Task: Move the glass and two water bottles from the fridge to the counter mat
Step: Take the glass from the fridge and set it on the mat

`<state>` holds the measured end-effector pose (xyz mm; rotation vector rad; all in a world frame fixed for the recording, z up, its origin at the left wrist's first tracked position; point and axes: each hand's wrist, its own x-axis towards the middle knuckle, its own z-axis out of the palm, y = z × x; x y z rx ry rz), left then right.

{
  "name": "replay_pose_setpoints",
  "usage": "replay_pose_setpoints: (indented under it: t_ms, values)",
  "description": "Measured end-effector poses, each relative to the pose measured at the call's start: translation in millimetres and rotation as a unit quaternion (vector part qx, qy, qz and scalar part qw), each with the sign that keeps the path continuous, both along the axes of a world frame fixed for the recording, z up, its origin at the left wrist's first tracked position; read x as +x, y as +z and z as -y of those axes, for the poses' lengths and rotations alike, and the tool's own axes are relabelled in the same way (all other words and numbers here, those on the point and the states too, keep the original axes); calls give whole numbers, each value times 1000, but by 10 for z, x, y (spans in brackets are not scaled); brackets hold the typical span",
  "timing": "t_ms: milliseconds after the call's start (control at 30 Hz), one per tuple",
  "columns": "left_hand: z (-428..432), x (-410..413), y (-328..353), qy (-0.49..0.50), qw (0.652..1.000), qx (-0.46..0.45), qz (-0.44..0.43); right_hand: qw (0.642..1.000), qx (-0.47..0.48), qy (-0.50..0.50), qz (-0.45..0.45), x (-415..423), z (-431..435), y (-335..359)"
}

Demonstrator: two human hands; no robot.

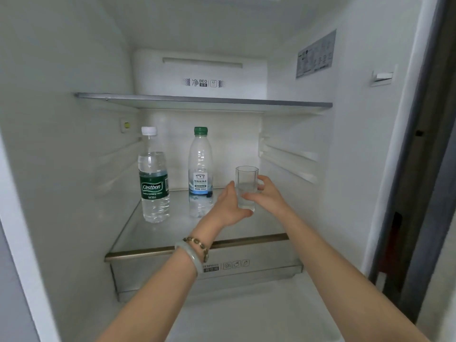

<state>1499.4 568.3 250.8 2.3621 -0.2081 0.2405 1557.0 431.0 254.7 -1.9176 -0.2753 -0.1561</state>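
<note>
Both hands, left hand and right hand, wrap their grip around the glass over the fridge shelf; Cestbon bottle and green-capped bottle wait there (tabletop mat unseen), nothing delivered.

Glass shelf inside fridge, metal trim along front edge. 2 bottles stand upright on it, side by side, apart, not touching. Left bottle: white cap, green label. Right bottle: green cap, white and blue label. Glass to the right of both, upright, clear, with both hands around it; cannot tell whether its base touches the shelf. Front part of shelf bare. Upper shelf above: nothing seen on it from this angle.
</note>
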Motion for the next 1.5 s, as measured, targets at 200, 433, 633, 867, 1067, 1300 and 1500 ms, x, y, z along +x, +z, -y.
replay_pose_setpoints:
  t_ms: [200, 433, 633, 867, 1067, 1300, 1500]
  values:
    - [28, 107, -22, 1, 1000, 1, -6, 999, -32, 6, 6, 145, -63, -34]
    - [19, 45, 25, 7, 999, -42, -4, 999, -3, -12, 33, 86, -107, -23]
    - [-94, -310, 162, 1, 987, -163, -1, 997, 19, -14, 70, -210, -246, 173]
    - [-239, -1032, 149, -15, 938, -339, -70, 997, -12, 2, 80, -873, -321, 208]
    - [-300, -1775, 5, 36, 816, -560, -139, 997, -18, 0, 82, -1685, -354, 68]
    - [-431, -2692, -270, -17, 711, -675, -197, 997, -5, 11, 76, -2617, -361, -140]
    - [-448, -3250, -363, -36, 683, -696, -218, 995, -5, 48, 87, -3253, -312, -146]
